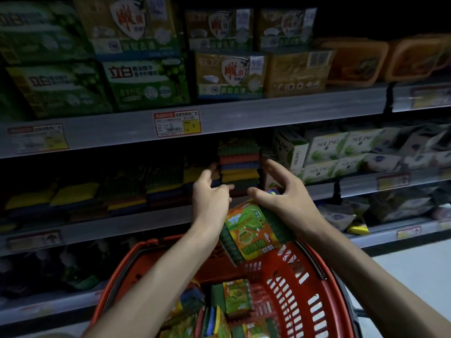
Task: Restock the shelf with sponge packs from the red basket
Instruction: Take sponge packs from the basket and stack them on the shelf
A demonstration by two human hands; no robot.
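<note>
Both arms are stretched out over the basket (288,272) toward the shelf (109,224). The left hand (211,195) is raised at the left side of the stack (239,164), thumb pointing up, fingers loosely extended to the right and touching the stack's lower layers. Its grip is slack and holds nothing.

The right hand (290,198) comes in from the right, palm turned left, forefinger reaching up beside the stack's right edge. Its grip is wide, thumb low on the left and fingers on the far side, around the top end of a pack (249,230). The pack hangs tilted under the palm and wrist, above the basket's far rim and just short of the shelf edge.

Room is tight. The stack rises almost to the rail (244,118) above, and white boxes (324,152) stand close on its right. To its left the sponges (73,191) lie in low piles with dark space over them.

More packs (234,298) lie jumbled in the near part of the basket, between the two forearms.
</note>
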